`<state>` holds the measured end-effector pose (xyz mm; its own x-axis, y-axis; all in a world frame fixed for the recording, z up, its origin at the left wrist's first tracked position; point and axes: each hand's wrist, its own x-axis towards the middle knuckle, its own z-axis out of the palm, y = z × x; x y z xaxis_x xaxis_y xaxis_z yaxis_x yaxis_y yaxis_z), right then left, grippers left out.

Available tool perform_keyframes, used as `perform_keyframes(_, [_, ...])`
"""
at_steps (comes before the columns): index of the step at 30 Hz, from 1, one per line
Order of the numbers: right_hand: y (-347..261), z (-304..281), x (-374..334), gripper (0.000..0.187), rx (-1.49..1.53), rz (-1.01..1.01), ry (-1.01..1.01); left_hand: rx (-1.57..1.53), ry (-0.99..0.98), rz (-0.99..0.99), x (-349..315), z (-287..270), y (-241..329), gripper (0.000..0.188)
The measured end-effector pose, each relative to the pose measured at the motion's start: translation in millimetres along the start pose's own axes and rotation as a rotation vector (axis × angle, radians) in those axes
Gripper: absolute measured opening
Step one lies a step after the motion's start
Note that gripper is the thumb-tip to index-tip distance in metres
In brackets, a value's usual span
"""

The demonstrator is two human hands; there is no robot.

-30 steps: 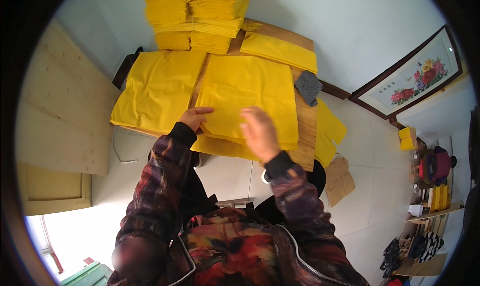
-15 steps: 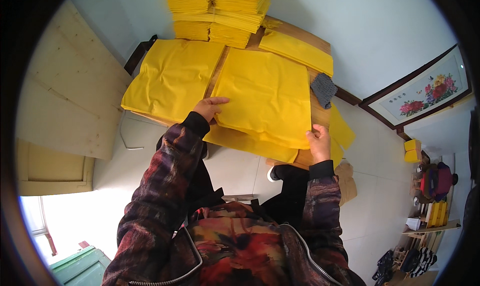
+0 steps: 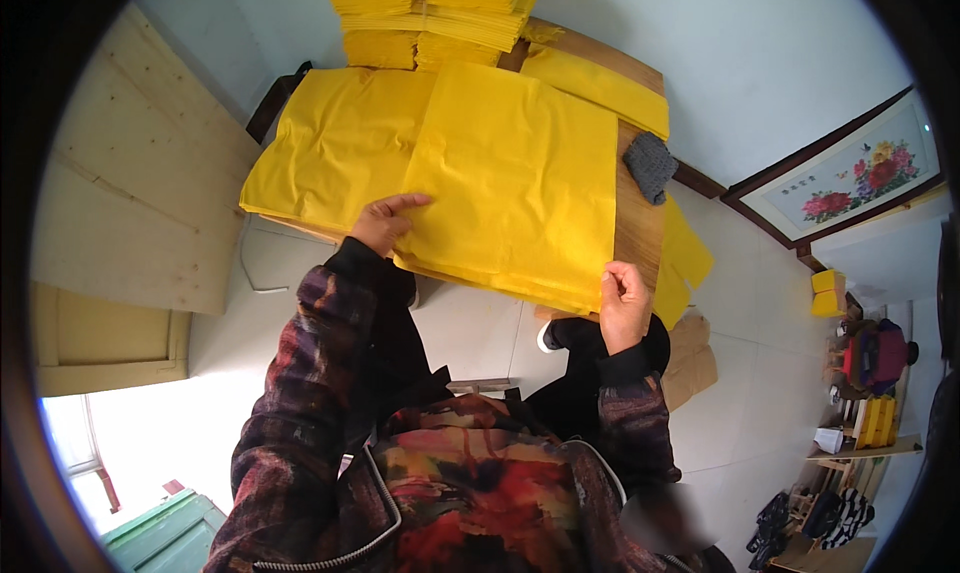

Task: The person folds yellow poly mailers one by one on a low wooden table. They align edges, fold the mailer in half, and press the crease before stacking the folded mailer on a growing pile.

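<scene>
A large yellow sheet [image 3: 515, 188], which looks like cloth, lies over the near middle of a wooden table. My left hand [image 3: 386, 225] pinches its near left edge, forefinger stretched along the top and thumb mostly hidden. At the near right corner my right hand [image 3: 625, 308] grips the edge between thumb and curled fingers. Under the left side of this sheet lies a wrinkled pile of yellow sheets [image 3: 335, 148], partly covered. Whether other sheets lie directly beneath the held one is hard to see.
Tall stacks of folded yellow cloth [image 3: 425, 18] stand at the back. A folded yellow strip [image 3: 600, 91] and a dark grey cloth [image 3: 650, 168] rest on the right of the wooden table [image 3: 638, 223]. A framed flower picture [image 3: 850, 178] leans at the right; a wooden board [image 3: 140, 163] stands left.
Both hands have shifted left with the sheet. It now overlaps the left pile, covering the strip of bare table between them, and its near edge hides the yellow sheet that showed below.
</scene>
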<state>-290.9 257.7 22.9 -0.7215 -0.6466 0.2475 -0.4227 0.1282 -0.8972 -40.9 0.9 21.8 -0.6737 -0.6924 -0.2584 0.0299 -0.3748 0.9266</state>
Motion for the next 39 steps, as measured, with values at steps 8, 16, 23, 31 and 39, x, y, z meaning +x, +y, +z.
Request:
perform_keyframes(8, [25.9, -2.9, -0.5, 0.006, -0.146, 0.001, 0.006, 0.185, 0.034, 0.004, 14.1, -2.4, -31.0, 0.053])
perform_keyframes(16, [28.4, -4.7, -3.6, 0.005, -0.224, 0.009, 0.014, 0.293, 0.046, 0.010, 11.3, -1.6, -34.0, 0.051])
perform_keyframes(23, [23.6, -6.3, -7.6, 0.007, -0.341, -0.049, -0.022, 0.572, 0.157, 0.080, 11.9, 5.5, -39.7, 0.046])
perform_keyframes(31, [-6.6, -18.4, -4.1, 0.018, -0.422, -0.086, -0.098, 1.296, 0.354, 0.486, -26.7, 33.1, -17.0, 0.045])
perform_keyframes(39, [-17.3, -17.2, -8.2, 0.048, -0.607, -0.184, -0.402, 1.546, -0.025, 0.585, -42.8, 65.8, -40.7, 0.056])
